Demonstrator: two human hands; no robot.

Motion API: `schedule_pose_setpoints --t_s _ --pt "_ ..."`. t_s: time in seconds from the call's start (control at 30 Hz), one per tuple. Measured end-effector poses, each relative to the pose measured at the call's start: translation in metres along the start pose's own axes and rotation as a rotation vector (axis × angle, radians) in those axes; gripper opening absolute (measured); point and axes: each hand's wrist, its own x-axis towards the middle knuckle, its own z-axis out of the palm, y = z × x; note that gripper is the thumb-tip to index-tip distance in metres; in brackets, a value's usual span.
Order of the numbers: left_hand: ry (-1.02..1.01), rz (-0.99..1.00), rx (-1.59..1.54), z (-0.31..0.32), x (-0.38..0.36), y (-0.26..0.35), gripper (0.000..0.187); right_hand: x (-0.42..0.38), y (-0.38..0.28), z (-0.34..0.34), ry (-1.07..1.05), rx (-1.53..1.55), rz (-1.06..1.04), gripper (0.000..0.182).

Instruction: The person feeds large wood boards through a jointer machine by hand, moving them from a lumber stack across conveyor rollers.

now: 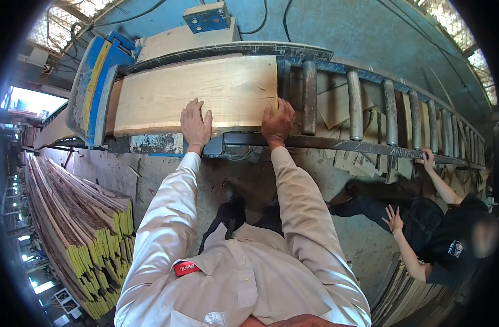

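Observation:
A wide, pale wooden board (167, 98) lies lengthwise on the machine bed, its left part passing under a blue and yellow guard (94, 90). My left hand (195, 124) rests flat on the board near its front edge, fingers stretched out. At the board's right end, my right hand (278, 121) grips the corner, thumb on top and fingers bent over the end edge. A dark metal fence (227, 52) runs along the board's back side.
To the right stretches a roller conveyor (354, 106) with offcuts beneath it. A co-worker (424, 223) in dark clothes has one hand on its rail. A stack of boards with yellow-painted ends (99, 250) stands at left. A blue block (207, 17) sits behind the fence.

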Motion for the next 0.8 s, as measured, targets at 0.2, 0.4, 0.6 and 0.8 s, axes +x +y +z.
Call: schedule_pose_setpoints --t_s 0.2,0.4,0.6,0.8 --pt "0.002 -0.021 0.01 0.012 -0.007 -0.016 0.053 -0.001 0.015 0.012 -0.06 0.127 0.061 0.033" --pt "0.013 -0.025 -0.125 -0.011 -0.011 -0.019 0.056 -0.002 -0.015 -0.002 -0.108 -0.025 0.123 0.047" --pt "-0.09 0.063 -0.284 -0.044 -0.027 -0.059 0.058 -0.002 -0.026 -0.003 -0.127 -0.06 0.153 0.049" --pt "0.0 -0.035 -0.039 -0.064 -0.043 -0.141 0.062 -0.004 -0.033 -0.006 -0.085 -0.07 0.179 0.037"
